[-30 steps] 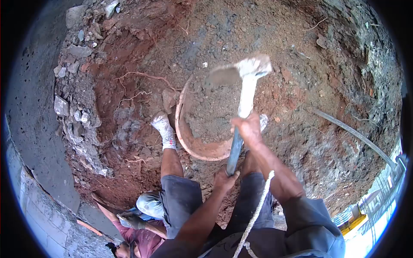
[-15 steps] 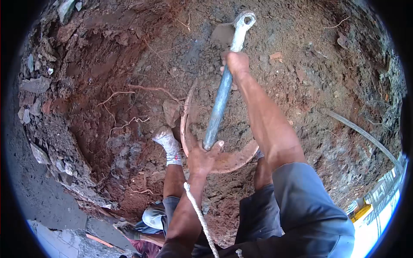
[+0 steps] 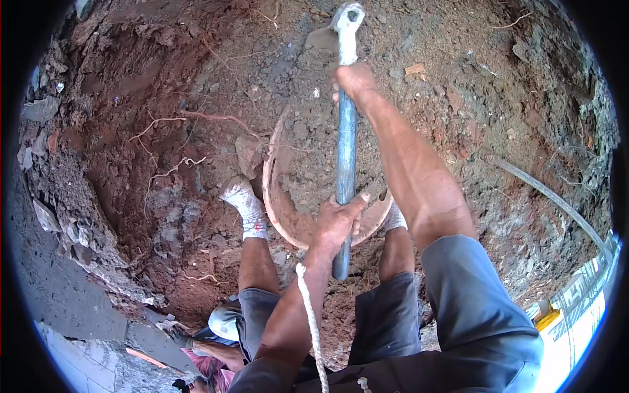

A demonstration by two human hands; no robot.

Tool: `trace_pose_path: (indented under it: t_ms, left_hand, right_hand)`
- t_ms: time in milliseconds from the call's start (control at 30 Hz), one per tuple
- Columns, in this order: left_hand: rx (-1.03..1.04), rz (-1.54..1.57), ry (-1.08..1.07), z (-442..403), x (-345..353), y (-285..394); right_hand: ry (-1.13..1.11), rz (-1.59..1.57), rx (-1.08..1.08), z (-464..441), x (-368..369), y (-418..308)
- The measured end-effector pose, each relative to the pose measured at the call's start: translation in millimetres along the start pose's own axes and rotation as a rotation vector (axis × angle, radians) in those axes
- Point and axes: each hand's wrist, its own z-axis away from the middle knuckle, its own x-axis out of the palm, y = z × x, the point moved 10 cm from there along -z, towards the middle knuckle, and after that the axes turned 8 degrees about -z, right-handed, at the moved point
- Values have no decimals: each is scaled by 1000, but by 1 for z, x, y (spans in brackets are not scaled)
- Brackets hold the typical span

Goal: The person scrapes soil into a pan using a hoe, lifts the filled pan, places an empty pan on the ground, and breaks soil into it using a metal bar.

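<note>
From where I stand, the biggest thing is the slope of rough red-brown and grey earth [image 3: 445, 150], and everything else rests on it or sinks into it; at its lower left edge a second person in a dusty pink shirt [image 3: 208, 361] is partly hidden behind the worker's leg. The worker's bare legs in dark grey shorts [image 3: 388, 314] are planted wide, likely for balance while bending over. Between them and reaching beyond is a long-handled hoe [image 3: 346, 150], its round shaft worn blue, its neck whitish, its flat brown-grey blade [image 3: 321, 39] against the soil at the top, far from the body. Under the shaft lies a shallow, mud-coated, reddish-brown curved pan [image 3: 267, 190], set between the feet, perhaps to be within easy reach. A grey, bent pipe [image 3: 553, 200] lies well apart on the right. The feet wear muddy white socks [image 3: 246, 204], one beside the pan, the other partly behind its rim. The right hand [image 3: 357, 80] has its fingers wrapped tight around the shaft just below the neck, probably to guide the blade; the left hand [image 3: 335, 221] is clamped lower, near the butt, which should give leverage. Smaller yet, a twisted white rope [image 3: 309, 314] dangles over the left forearm, and an orange-brown brick chip [image 3: 414, 69] sits loose near the right hand
</note>
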Motion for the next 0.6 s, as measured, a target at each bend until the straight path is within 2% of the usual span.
trace_pose_path:
  t_ms: [33,100,167,200,300,367,433,533,600]
  left_hand:
    - [-59,40,23,9,6,-13]
    - [-51,88,42,12,10,-39]
    - [1,35,73,8,0,-45]
    - [-100,-219,113,0,-11,-63]
    - [73,-288,183,-49,-24,-127]
    - [97,-337,181,-48,-22,-132]
    - [193,-338,190,-27,-12,-106]
    - [140,-423,211,10,-9,-102]
    - [58,-654,389,48,-23,-127]
  right_hand:
    - [-19,52,8,9,7,9]
    - [-66,166,13,2,19,44]
    - [-50,8,49,15,10,50]
    - [-47,-67,93,31,6,66]
    - [38,-204,43,36,-13,96]
    - [49,-316,20,46,-28,97]
    - [15,-403,58,62,-44,92]
    - [60,-404,10,89,-64,98]
    - [95,-367,81,137,-67,139]
